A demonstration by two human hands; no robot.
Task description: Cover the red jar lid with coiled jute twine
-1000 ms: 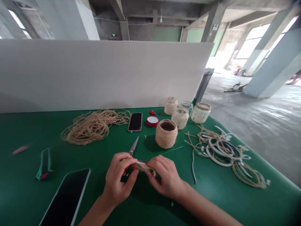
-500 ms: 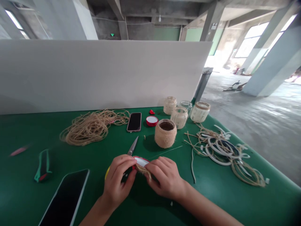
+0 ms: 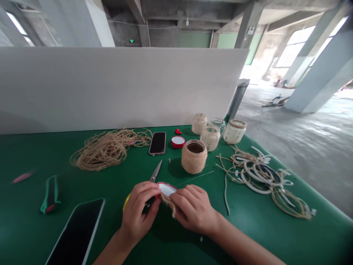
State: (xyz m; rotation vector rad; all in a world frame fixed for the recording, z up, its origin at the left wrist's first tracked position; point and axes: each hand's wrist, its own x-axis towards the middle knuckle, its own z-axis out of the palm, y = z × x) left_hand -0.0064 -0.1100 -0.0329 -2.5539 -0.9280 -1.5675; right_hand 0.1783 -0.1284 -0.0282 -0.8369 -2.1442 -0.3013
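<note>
- As the left grip [image 3: 139, 209] and right grip [image 3: 193, 210] clamp a red-rimmed lid [image 3: 167, 189] between them, jute twine [image 3: 167, 202] hangs from it
- Just beyond the grip, a twine-wrapped jar [image 3: 193, 158] stands on the green worktop [image 3: 116, 187], dark inside

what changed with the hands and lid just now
The left hand and right hand keep hold of the red-rimmed lid, which has tilted to show more of its white inner face. The jute twine at its edge now hangs lower. The scissors, jute-wrapped jar and phone stayed put.
</note>
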